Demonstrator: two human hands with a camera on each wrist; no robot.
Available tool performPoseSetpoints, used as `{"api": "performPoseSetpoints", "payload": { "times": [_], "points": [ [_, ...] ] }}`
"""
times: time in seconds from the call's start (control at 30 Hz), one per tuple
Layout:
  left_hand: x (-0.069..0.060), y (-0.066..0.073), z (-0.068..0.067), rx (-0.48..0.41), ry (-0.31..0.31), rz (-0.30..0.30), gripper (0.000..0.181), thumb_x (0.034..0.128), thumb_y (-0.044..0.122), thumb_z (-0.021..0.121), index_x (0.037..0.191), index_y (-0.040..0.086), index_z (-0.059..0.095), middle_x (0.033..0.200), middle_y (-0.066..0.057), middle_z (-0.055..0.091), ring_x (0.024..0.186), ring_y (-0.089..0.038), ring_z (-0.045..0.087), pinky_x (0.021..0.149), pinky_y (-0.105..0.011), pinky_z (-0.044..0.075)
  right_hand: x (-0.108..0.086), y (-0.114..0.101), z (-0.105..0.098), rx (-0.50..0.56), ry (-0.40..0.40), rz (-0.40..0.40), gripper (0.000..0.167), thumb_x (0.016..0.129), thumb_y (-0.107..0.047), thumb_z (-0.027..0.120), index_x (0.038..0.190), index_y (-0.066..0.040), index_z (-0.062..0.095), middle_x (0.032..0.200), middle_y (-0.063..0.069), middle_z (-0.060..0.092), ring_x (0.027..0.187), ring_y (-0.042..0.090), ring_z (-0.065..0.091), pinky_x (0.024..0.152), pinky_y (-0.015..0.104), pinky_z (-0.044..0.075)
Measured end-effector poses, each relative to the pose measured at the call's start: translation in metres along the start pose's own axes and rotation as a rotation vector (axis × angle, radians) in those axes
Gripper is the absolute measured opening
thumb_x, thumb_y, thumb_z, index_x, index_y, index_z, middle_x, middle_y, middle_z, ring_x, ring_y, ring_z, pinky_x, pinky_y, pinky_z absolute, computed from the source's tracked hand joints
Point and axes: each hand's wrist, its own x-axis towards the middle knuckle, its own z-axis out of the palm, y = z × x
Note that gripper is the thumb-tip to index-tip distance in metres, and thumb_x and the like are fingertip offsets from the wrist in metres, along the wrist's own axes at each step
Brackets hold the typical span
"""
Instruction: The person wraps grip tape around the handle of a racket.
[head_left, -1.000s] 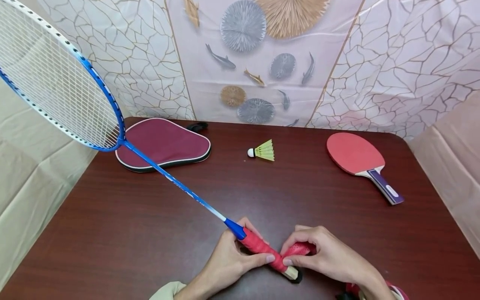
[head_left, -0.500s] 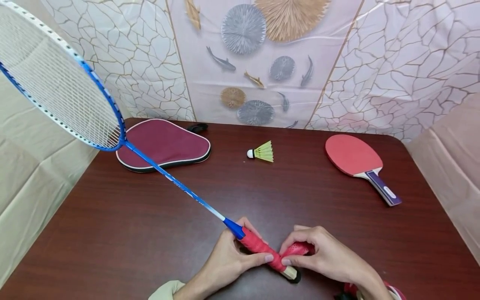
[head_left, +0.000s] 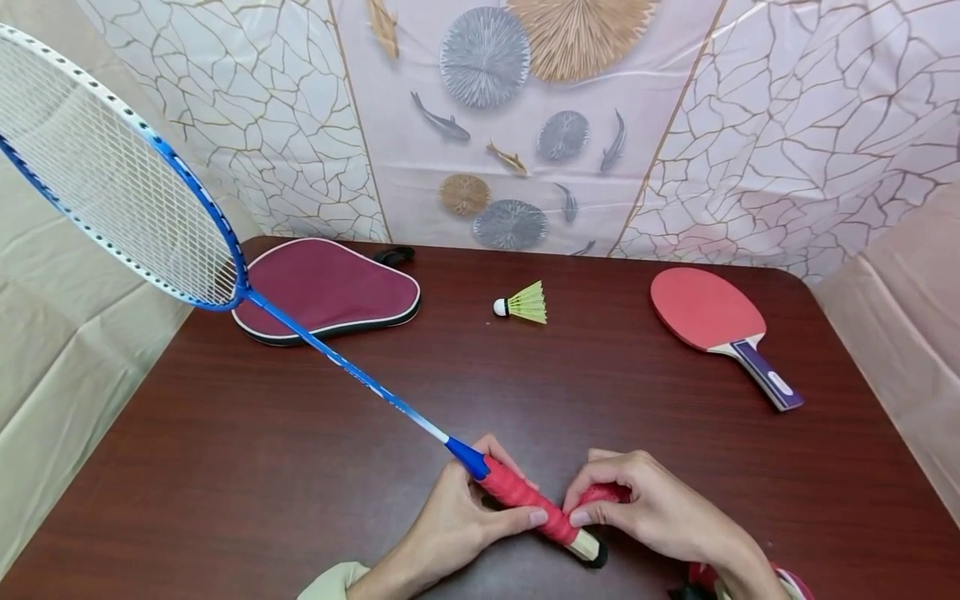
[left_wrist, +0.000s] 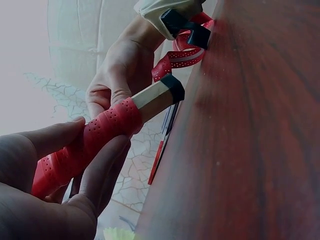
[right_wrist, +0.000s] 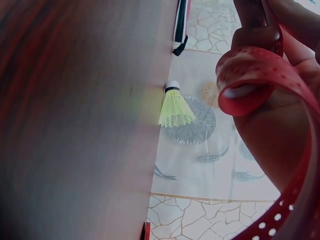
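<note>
A blue and white badminton racket (head_left: 341, 362) slants from upper left down to its handle. Perforated red tape (head_left: 517, 490) is wound around most of the handle, leaving bare wood (left_wrist: 152, 99) and a black end cap (left_wrist: 173, 88) exposed. My left hand (head_left: 461, 525) grips the wrapped part, thumb on the near side. Beside the lower end of the wrap, my right hand (head_left: 660, 508) pinches the tape between thumb and fingers. In the right wrist view a loose loop of tape (right_wrist: 260, 65) curls past that hand; more of it hangs near the right sleeve in the left wrist view.
A maroon paddle case (head_left: 330, 283) lies at the back left of the brown table (head_left: 300, 467), partly behind the racket. A yellow shuttlecock (head_left: 527, 302) lies at the back middle. At the right rests a red table tennis paddle (head_left: 708, 308) with a purple handle. Patterned cloth (head_left: 487, 125) hangs behind.
The racket's head has dipped slightly and its handle end has shifted a little to the right. My right hand's fingertips have moved slightly right, still pinching the tape.
</note>
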Motion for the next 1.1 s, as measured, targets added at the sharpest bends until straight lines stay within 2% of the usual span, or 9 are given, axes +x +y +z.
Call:
{"api": "performPoseSetpoints", "payload": {
  "times": [0.23, 0.43, 0.63, 0.77, 0.9, 0.97, 1.1],
  "points": [
    [-0.0014, 0.0019, -0.0005, -0.029, -0.016, -0.008, 0.034, 0.0805, 0.010, 0.082, 0.102, 0.010, 0.056, 0.103, -0.017, 0.070, 0.089, -0.030, 0.070, 0.069, -0.030, 0.057, -0.0028, 0.0006, -0.0012, -0.007, -0.008, 0.128, 0.017, 0.088, -0.025, 0.074, 0.105, -0.024, 0.071, 0.093, -0.007, 0.067, 0.079, 0.011, 0.061, 0.065, 0.025, 0.052],
    [-0.0028, 0.0027, -0.0001, -0.094, -0.067, -0.007, 0.037, 0.0811, 0.005, 0.080, 0.105, 0.006, 0.052, 0.106, -0.019, 0.070, 0.097, -0.032, 0.068, 0.078, -0.033, 0.057, -0.0021, -0.0007, -0.0017, 0.011, -0.067, 0.158, 0.019, 0.088, -0.027, 0.074, 0.108, -0.026, 0.073, 0.090, -0.008, 0.066, 0.076, 0.010, 0.059, 0.059, 0.024, 0.050],
    [-0.0026, 0.0047, 0.0005, -0.193, -0.132, -0.061, 0.044, 0.0804, -0.003, 0.077, 0.109, 0.000, 0.044, 0.109, -0.023, 0.067, 0.099, -0.034, 0.068, 0.084, -0.035, 0.055, -0.0016, -0.0041, -0.0005, -0.005, -0.123, 0.167, 0.014, 0.088, -0.028, 0.074, 0.102, -0.029, 0.074, 0.086, -0.010, 0.065, 0.076, 0.008, 0.059, 0.058, 0.022, 0.049],
    [-0.0010, 0.0042, 0.0012, -0.132, -0.117, -0.020, 0.044, 0.0801, 0.001, 0.080, 0.109, 0.003, 0.047, 0.109, -0.020, 0.067, 0.100, -0.031, 0.067, 0.082, -0.035, 0.056, -0.0020, -0.0048, -0.0007, -0.030, -0.104, 0.143, 0.015, 0.087, -0.029, 0.075, 0.102, -0.029, 0.073, 0.086, -0.011, 0.062, 0.073, 0.007, 0.057, 0.054, 0.021, 0.049],
    [0.0000, 0.0014, 0.0014, 0.006, -0.072, 0.041, 0.040, 0.0790, 0.013, 0.084, 0.104, 0.010, 0.054, 0.102, -0.011, 0.069, 0.088, -0.023, 0.068, 0.072, -0.031, 0.058, -0.0025, -0.0031, -0.0001, -0.042, -0.080, 0.117, 0.018, 0.085, -0.028, 0.077, 0.102, -0.028, 0.071, 0.087, -0.010, 0.061, 0.071, 0.007, 0.056, 0.051, 0.021, 0.048],
    [-0.0008, 0.0006, 0.0011, 0.058, -0.056, 0.035, 0.037, 0.0789, 0.018, 0.085, 0.103, 0.012, 0.057, 0.098, -0.007, 0.069, 0.080, -0.019, 0.068, 0.065, -0.030, 0.057, -0.0028, -0.0017, 0.0010, -0.054, -0.071, 0.116, 0.018, 0.085, -0.028, 0.078, 0.102, -0.028, 0.071, 0.087, -0.010, 0.061, 0.071, 0.006, 0.056, 0.051, 0.021, 0.047],
    [-0.0036, 0.0011, 0.0017, 0.025, -0.062, -0.041, 0.033, 0.0801, 0.019, 0.084, 0.101, 0.013, 0.059, 0.091, -0.008, 0.071, 0.070, -0.020, 0.070, 0.062, -0.033, 0.058, -0.0025, -0.0017, 0.0027, -0.077, -0.051, 0.123, 0.018, 0.083, -0.030, 0.079, 0.099, -0.029, 0.071, 0.086, -0.010, 0.061, 0.070, 0.006, 0.056, 0.051, 0.020, 0.047]
  ]
}}
